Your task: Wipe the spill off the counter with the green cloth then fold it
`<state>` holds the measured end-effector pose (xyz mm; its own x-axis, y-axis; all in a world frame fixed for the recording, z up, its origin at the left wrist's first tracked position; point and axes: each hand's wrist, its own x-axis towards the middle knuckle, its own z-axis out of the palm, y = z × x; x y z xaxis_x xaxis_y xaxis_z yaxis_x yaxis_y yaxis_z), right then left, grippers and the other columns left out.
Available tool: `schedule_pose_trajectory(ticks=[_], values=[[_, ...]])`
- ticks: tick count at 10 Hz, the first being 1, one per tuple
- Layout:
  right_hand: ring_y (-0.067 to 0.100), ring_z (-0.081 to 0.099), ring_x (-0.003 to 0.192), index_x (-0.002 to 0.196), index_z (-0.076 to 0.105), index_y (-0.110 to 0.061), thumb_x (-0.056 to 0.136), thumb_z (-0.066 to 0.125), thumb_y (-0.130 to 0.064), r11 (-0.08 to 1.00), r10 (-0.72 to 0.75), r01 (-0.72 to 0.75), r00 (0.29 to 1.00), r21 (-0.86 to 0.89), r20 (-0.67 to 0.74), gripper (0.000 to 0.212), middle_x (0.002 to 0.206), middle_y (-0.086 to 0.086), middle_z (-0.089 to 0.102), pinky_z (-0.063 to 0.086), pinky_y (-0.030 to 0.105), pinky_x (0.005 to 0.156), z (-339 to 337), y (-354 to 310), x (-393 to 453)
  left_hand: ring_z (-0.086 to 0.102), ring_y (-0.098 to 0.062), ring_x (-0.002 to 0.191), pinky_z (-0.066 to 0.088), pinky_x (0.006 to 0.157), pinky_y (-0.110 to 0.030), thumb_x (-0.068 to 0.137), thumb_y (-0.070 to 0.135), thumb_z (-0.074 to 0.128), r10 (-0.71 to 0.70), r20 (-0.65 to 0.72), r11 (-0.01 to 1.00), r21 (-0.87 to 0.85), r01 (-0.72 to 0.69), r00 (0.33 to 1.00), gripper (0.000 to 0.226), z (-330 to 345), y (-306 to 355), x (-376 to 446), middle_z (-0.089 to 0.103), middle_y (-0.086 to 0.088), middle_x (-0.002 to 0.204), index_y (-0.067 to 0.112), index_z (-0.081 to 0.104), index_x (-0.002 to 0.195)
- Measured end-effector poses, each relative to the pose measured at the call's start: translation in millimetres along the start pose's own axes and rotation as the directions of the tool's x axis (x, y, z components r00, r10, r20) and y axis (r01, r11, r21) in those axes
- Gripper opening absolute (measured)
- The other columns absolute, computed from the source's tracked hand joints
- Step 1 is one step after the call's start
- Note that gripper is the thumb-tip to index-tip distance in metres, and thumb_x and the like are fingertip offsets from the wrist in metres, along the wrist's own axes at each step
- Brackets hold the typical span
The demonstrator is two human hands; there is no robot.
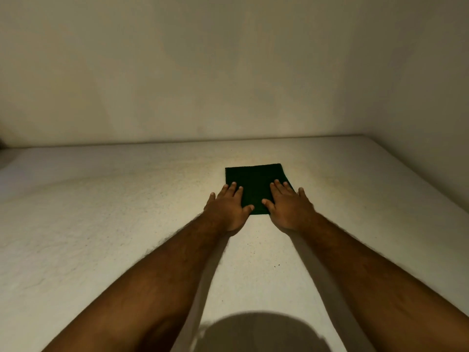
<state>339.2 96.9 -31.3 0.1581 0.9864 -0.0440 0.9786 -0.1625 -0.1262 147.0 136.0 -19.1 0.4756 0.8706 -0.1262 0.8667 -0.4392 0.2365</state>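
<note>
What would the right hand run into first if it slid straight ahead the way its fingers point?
Only more of the green cloth it lies flat on. Past the cloth's far edge comes bare counter, then probably the back wall. The right hand has nothing else ahead.

Arms: two bare forearms, no sleeves in view — fine hair along both
Left hand [228, 209]: bare, no glove, ring or watch visible
Right hand [288, 207]: bare, likewise unadorned — short nails
Wrists: uncovered, no bands

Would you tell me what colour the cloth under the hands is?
Dark green, plain; the cloth shows best in the head view.
</note>
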Motion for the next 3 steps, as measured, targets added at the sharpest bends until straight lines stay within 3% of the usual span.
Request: schedule_pose_trajectory(ticks=[1, 2, 3], values=[[0.026, 0.013, 0.167, 0.172, 0.017, -0.015, 0.115, 0.032, -0.045, 0.999, -0.027, 0.027, 1.0, -0.026, -0.004, 0.065, 0.181, 0.006, 0.016, 0.006, 0.053, 0.133, -9, -3, -18, 0.022, -0.03, 0.165, 0.026, 0.132, -0.05, 0.11, 0.051, 0.041, 0.021, -0.128, 0.997, -0.069, -0.03, 0.992, 0.072, -8, -10, -14, 0.021, -0.009, 0.18, 0.016, 0.023, 0.171], [0.025, 0.014, 0.167, 0.171, 0.022, -0.015, 0.115, 0.037, -0.04, 0.994, -0.102, 0.099, 0.989, -0.04, -0.104, 0.063, 0.18, 0.005, 0.02, 0.007, 0.052, 0.134, -25, -20, -43, 0.033, -0.026, 0.161, 0.032, 0.13, -0.043, 0.109, 0.046, 0.047, -0.005, -0.34, 0.995, -0.093, -0.028, 0.94, 0.065, -12, -41, -49, 0.035, -0.005, 0.175, 0.017, 0.036, 0.167], [0.025, 0.01, 0.167, 0.171, 0.023, -0.014, 0.114, 0.042, -0.042, 0.989, -0.136, 0.125, 0.977, -0.076, -0.165, 0.066, 0.18, 0.006, 0.017, 0.008, 0.052, 0.134, -39, -37, -55, 0.032, -0.024, 0.162, 0.028, 0.131, -0.04, 0.108, 0.044, 0.05, -0.002, -0.44, 1.0, -0.023, -0.009, 0.898, 0.065, -15, -64, -72, 0.035, -0.004, 0.175, 0.017, 0.039, 0.166]])
